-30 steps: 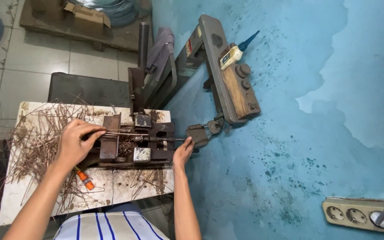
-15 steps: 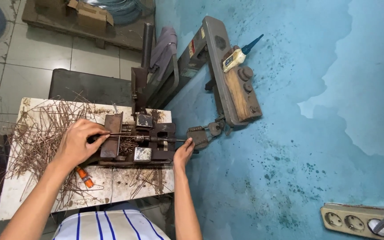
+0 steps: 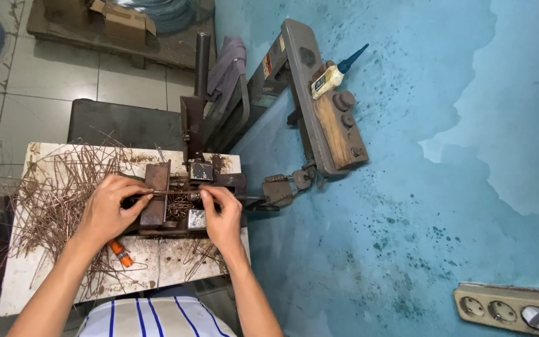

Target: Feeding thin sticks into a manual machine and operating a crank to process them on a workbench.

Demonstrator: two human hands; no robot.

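Observation:
A rusty metal bending jig (image 3: 188,187) sits on a worn white table (image 3: 45,284). My left hand (image 3: 108,209) pinches the left end of a thin straight wire rod (image 3: 171,192) laid across the jig. At the rod's right end, over the middle of the jig, my right hand (image 3: 223,215) grips it with the fingers. A pile of thin rusty wire pieces (image 3: 57,187) lies on the table left of my left hand. An orange-handled tool (image 3: 120,253) lies just below my left wrist.
A long grey lever arm (image 3: 319,106) with a wooden block and a small bottle runs along the blue wall (image 3: 438,156), linked to the jig. A power strip (image 3: 506,306) hangs at lower right. A cardboard box (image 3: 123,22) and wire coils lie on the tiled floor.
My right hand has moved left, from the linkage at the table's right edge to the rod on the jig. My left hand stays on the rod's left end.

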